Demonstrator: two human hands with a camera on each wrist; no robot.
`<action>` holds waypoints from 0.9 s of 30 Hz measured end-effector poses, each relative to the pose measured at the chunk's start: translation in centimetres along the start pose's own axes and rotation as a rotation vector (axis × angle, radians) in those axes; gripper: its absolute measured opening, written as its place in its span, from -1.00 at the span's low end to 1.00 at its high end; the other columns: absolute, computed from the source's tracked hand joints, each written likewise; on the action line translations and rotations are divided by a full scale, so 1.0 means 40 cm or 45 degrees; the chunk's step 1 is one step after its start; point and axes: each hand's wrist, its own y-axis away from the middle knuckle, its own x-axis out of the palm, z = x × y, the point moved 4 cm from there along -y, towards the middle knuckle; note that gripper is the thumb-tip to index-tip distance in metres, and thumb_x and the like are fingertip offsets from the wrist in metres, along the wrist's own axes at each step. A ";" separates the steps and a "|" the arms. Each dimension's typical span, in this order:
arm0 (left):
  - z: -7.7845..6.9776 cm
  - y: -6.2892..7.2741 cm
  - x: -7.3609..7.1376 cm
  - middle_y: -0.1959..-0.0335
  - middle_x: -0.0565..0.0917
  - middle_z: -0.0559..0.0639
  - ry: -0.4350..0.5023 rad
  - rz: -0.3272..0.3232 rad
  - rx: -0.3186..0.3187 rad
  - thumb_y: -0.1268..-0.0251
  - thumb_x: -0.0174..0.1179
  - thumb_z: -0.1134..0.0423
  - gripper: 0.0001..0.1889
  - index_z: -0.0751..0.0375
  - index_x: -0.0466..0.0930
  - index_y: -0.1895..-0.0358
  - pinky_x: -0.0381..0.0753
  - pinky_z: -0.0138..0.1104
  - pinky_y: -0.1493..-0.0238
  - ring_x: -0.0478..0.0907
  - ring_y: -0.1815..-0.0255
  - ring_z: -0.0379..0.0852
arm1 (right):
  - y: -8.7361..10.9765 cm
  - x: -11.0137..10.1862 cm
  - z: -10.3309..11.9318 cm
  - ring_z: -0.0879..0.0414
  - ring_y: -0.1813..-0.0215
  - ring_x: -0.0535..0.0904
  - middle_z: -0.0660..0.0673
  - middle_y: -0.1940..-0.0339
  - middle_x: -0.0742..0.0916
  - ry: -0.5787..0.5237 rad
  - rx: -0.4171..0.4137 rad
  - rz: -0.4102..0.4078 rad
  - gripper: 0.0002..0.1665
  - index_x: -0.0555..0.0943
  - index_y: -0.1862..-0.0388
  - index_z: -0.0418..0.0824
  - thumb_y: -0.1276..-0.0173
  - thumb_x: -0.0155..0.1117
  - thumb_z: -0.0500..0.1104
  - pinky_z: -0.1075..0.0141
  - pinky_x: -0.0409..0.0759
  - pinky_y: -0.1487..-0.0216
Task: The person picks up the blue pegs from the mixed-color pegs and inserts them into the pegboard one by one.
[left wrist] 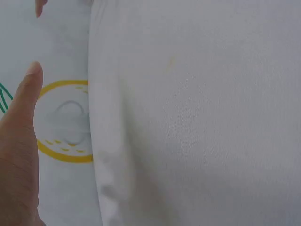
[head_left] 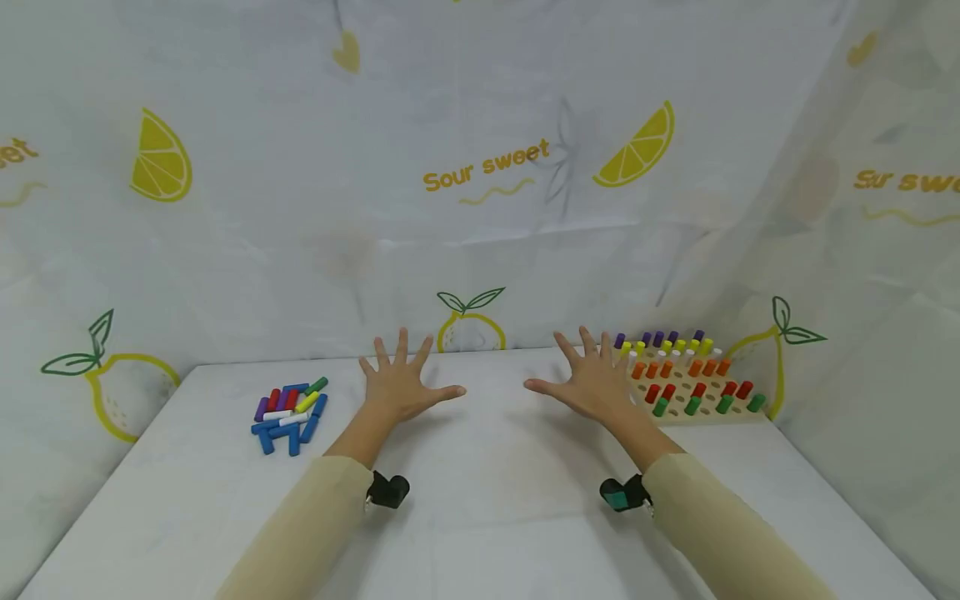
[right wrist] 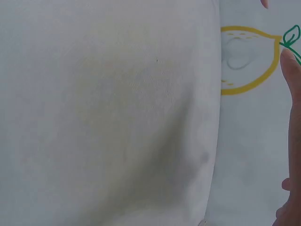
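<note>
Both hands are held out over the white table with fingers spread and nothing in them. My left hand point(head_left: 397, 387) is nearest to a loose pile of coloured pegs, among them a yellow peg point(head_left: 307, 402), a green peg point(head_left: 317, 387) and several blue ones. My right hand point(head_left: 596, 383) overlaps the left edge of a wooden pegboard point(head_left: 720, 416) in the head view. Rows of purple, yellow, white, orange, red and green pegs stand in that board, with some bare holes between them. In the wrist views, only the left thumb point(left wrist: 28, 94), the right thumb point(right wrist: 294, 84) and bits of fingertips show.
The white table point(head_left: 480, 533) ends at a hanging white cloth point(head_left: 285, 208) printed with lemons and "Sour sweet". The cloth also hangs along both sides. A dark wrist camera point(head_left: 390, 490) sits on the left wrist, another dark camera point(head_left: 625, 493) on the right.
</note>
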 end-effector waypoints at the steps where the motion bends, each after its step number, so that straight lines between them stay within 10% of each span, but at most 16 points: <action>1: -0.009 -0.002 0.001 -0.70 -0.34 0.16 0.009 -0.006 0.010 -0.03 -0.06 -0.72 0.18 -0.25 -0.24 -0.66 -0.22 0.51 -0.47 -0.39 -0.63 0.53 | 0.005 -0.005 -0.013 -0.53 -0.64 -0.15 -0.37 -0.67 0.09 0.004 0.001 -0.029 0.31 0.08 -0.67 0.06 -0.08 0.10 0.70 -0.60 -0.05 -0.41; 27: -0.392 -0.014 0.095 -0.60 0.26 0.07 0.443 -0.050 0.304 -0.26 0.04 -0.51 0.03 0.06 0.06 -0.63 0.06 0.21 -0.61 0.07 -0.65 0.25 | 0.154 -0.064 -0.402 -0.55 -0.54 0.09 -0.54 -0.52 0.27 -0.209 0.178 -0.503 0.16 0.18 -0.57 -0.30 -0.27 0.31 0.39 -0.51 0.01 -0.44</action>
